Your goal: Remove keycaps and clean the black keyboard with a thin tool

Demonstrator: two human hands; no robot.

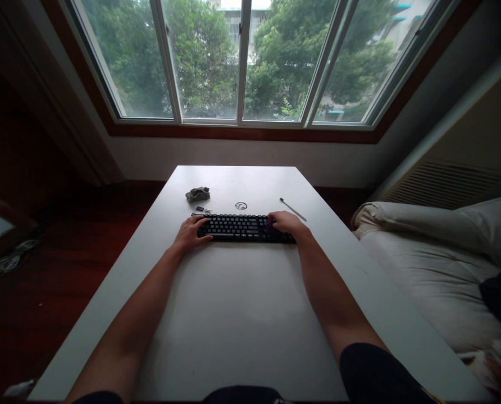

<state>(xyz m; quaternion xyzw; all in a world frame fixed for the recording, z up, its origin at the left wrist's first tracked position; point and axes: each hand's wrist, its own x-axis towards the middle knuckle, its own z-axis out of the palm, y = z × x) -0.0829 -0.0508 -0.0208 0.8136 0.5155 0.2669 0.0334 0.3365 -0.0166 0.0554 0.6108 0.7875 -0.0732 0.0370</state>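
Observation:
A black computer keyboard [236,227] lies across the white table. My left hand [189,233] grips its left end, fingers at the back corner and thumb along the front edge. Over the keyboard's right part, my right hand [287,221] is closed on a soft-looking dark purple lump [269,225], which touches the keys there. The fingers partly cover the lump, so its full shape is hidden. Several keys at the right end are also hidden by this hand.
Behind the keyboard are a crumpled grey cloth [197,194], a small black tool with thin wires [203,210], a flat round dark-rimmed item [241,206] and a thin stick with a dark tip [292,209]. The white table [242,314] stands beside a pale sofa [423,264].

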